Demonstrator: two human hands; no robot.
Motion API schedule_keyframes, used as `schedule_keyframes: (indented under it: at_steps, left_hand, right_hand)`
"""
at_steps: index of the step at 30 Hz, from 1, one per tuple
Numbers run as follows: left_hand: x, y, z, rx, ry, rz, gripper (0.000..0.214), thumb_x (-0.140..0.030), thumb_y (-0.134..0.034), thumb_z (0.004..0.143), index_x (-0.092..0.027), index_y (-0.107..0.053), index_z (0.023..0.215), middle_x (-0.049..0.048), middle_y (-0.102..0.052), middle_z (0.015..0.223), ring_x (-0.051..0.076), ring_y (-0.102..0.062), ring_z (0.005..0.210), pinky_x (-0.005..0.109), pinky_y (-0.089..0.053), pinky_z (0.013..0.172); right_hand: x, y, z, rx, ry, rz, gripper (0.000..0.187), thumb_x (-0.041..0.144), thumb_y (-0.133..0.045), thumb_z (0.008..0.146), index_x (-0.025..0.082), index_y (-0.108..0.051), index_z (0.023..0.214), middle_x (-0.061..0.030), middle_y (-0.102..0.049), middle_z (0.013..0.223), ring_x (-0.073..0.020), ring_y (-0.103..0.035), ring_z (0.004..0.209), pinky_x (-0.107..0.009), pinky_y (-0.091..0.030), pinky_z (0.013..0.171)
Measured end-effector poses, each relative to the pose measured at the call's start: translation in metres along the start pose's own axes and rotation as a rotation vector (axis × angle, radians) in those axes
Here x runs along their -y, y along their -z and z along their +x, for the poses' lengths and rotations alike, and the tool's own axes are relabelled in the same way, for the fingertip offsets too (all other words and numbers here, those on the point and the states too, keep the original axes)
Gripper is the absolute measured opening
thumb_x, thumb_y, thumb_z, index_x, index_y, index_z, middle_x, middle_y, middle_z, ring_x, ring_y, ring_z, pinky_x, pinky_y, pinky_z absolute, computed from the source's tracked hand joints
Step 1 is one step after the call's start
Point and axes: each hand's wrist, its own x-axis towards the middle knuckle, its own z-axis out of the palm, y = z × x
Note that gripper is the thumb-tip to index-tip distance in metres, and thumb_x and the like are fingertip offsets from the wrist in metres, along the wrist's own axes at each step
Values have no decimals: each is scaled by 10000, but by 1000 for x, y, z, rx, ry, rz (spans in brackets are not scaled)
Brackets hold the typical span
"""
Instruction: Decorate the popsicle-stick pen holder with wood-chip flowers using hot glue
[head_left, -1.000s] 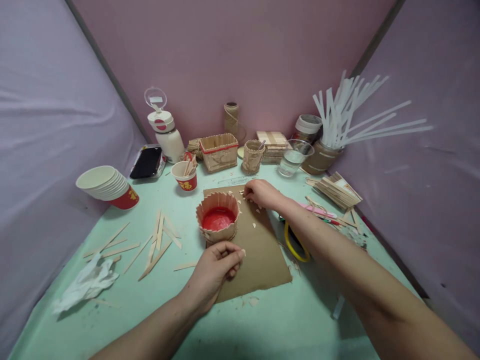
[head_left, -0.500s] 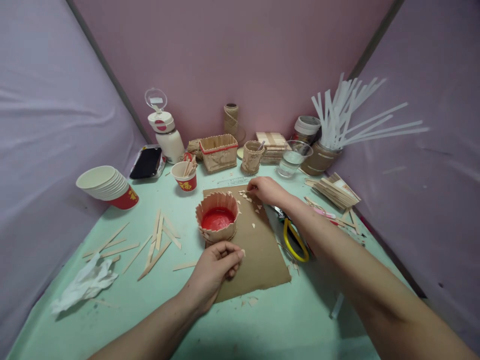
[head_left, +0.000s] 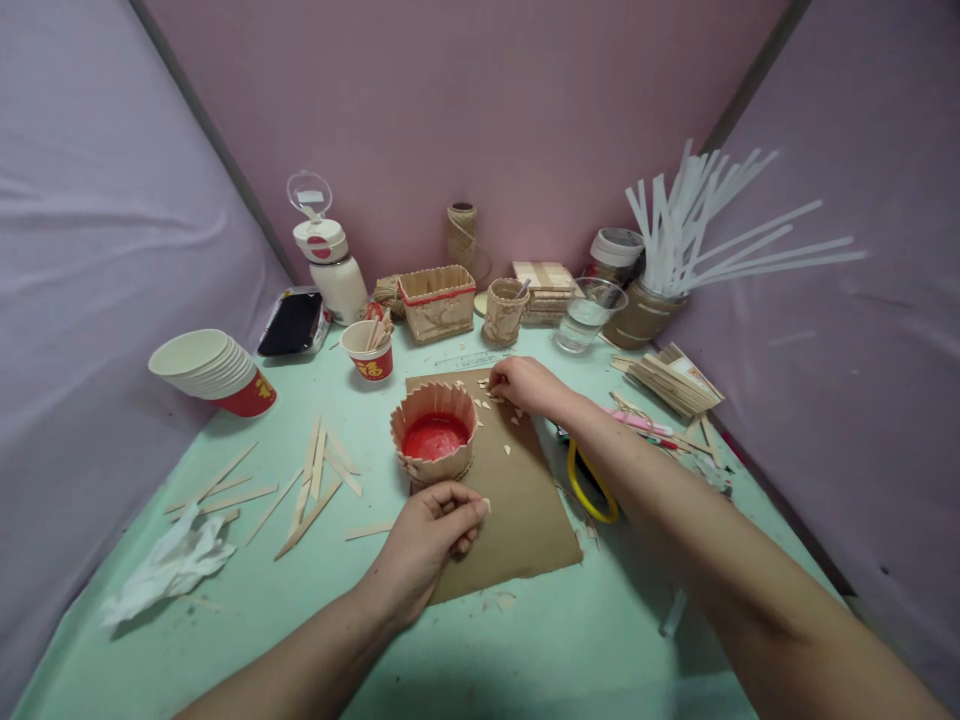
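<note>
My left hand (head_left: 442, 525) is closed in a pinch on a small pale wood chip (head_left: 487, 506), low over a brown cardboard sheet (head_left: 517, 530). At the sheet's far end, the fingers of my right hand (head_left: 525, 385) are bent down together among several loose wood chips (head_left: 484, 395). Whatever they may grip is hidden. Just beyond my left hand stands a round basket (head_left: 433, 468) of wooden pieces with a jagged rim and a red inside bottom. Scissors with a yellow handle (head_left: 576, 490) lie partly hidden under my right forearm.
Wooden sticks (head_left: 315, 490) and a crumpled tissue (head_left: 172, 560) lie left, near stacked paper cups (head_left: 210, 370). Along the back stand a white bottle (head_left: 341, 285), a rectangular basket (head_left: 439, 310), a small wooden cup (head_left: 504, 318), a clear water cup (head_left: 581, 325) and a pot of white sticks (head_left: 645, 312).
My right hand has shifted slightly left and down among the wood chips. My left hand keeps its pinch in the same place. The view has moved a little.
</note>
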Motion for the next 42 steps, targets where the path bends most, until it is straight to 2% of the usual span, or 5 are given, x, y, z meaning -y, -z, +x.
schedule_keyframes:
  at_steps: [10,20,27,34,42]
  left_hand:
    - [-1,0,0,12,-8,13,245,-337,-730,702,-133,-605,754,-22,-513,624,65,-397,541,215,-294,525]
    - [-1,0,-1,22,-12,-4,232,-329,-724,711,-134,-605,752,-20,-522,625,62,-403,536,214,-298,526]
    - [-1,-1,-1,26,-30,-18,239,-324,-728,703,-119,-632,778,-6,-539,644,67,-414,548,217,-300,529]
    - [2,-1,-1,23,-55,-20,255,-344,-732,690,-123,-631,769,1,-546,663,74,-426,561,220,-301,532]
    - [2,-3,-1,-4,-91,20,258,-353,-730,682,-124,-632,750,-6,-542,632,76,-431,544,221,-315,525]
  right_hand:
    - [16,4,-4,8,-7,5,130,118,-576,755,180,-690,765,-72,-717,815,-177,-612,745,-227,-362,622]
    - [36,49,-81,-362,-9,485,153,167,-525,822,187,-672,864,-21,-704,853,-154,-616,771,-256,-428,731]
    - [72,9,-144,-379,-40,949,79,219,-554,809,234,-631,799,-26,-648,892,-180,-602,862,-285,-459,747]
    - [74,-29,-151,-283,-271,1142,84,297,-621,757,224,-652,785,4,-628,719,-140,-564,636,-244,-438,582]
    - [79,-39,-154,-226,-356,1257,220,372,-683,704,186,-713,817,-56,-714,768,-183,-640,719,-292,-492,684]
